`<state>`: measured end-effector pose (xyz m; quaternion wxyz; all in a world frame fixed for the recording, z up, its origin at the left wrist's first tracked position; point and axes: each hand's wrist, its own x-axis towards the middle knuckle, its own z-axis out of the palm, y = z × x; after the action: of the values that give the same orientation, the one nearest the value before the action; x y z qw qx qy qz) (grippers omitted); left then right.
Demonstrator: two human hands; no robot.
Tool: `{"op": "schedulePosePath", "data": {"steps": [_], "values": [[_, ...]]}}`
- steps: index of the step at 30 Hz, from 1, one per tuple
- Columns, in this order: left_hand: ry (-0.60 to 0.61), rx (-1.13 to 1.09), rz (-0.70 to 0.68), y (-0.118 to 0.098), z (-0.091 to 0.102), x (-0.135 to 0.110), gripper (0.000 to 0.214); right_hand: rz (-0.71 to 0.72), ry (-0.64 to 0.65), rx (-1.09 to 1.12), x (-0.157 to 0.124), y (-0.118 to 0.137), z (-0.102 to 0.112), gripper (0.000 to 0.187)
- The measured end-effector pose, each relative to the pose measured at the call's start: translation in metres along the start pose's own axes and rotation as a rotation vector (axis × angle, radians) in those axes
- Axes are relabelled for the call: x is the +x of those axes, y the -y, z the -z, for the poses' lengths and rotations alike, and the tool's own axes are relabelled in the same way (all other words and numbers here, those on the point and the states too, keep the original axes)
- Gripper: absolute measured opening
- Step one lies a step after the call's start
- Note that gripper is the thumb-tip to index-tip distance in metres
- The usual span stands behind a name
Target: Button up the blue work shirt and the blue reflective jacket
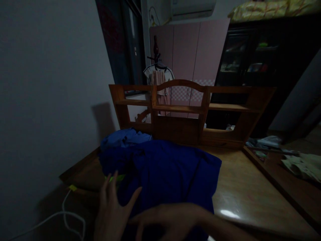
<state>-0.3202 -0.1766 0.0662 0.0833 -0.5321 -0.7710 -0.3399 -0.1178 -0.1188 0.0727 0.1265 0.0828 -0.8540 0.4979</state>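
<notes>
A dark blue garment [175, 174] lies spread over a wooden desk, its lower part hanging toward me. A lime-green patch [120, 177] shows at its left side. My left hand [112, 207] is over the left part of the cloth, thumb and fingers spread apart with nothing between them. Whether it touches the fabric I cannot tell. My right hand [168, 217] reaches across the near part of the garment from the right, bent at the wrist. Its fingers point down and left and are mostly hidden in shadow. Behind the dark garment rests a crumpled lighter blue cloth [125, 138].
The glossy desk top [240, 180] extends to the right. A wooden shelf unit [179, 130] stands along its back edge, with a wall [50, 100] at left. A white cable [72, 214] loops down at lower left. Pale cloth [303, 165] lies far right.
</notes>
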Motion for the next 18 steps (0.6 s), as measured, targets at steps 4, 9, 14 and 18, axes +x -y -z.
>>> {"op": "schedulePosePath", "data": {"steps": [4,9,14,18], "values": [[0.116,-0.008,-0.077,0.005,-0.036,-0.009,0.058,-0.344,-0.571,-0.084,-0.045,-0.026,0.097,0.038],[0.142,-0.15,-0.041,0.025,-0.047,-0.01,0.038,-0.945,-0.951,-0.45,-0.088,-0.102,0.153,0.05],[0.137,-0.385,0.251,0.027,-0.035,-0.023,0.042,-1.079,-0.901,-0.49,-0.089,-0.142,0.148,0.036],[-0.001,-0.397,0.375,0.038,-0.04,-0.026,0.062,-1.076,-0.901,-0.529,-0.09,-0.149,0.15,0.017]]}}
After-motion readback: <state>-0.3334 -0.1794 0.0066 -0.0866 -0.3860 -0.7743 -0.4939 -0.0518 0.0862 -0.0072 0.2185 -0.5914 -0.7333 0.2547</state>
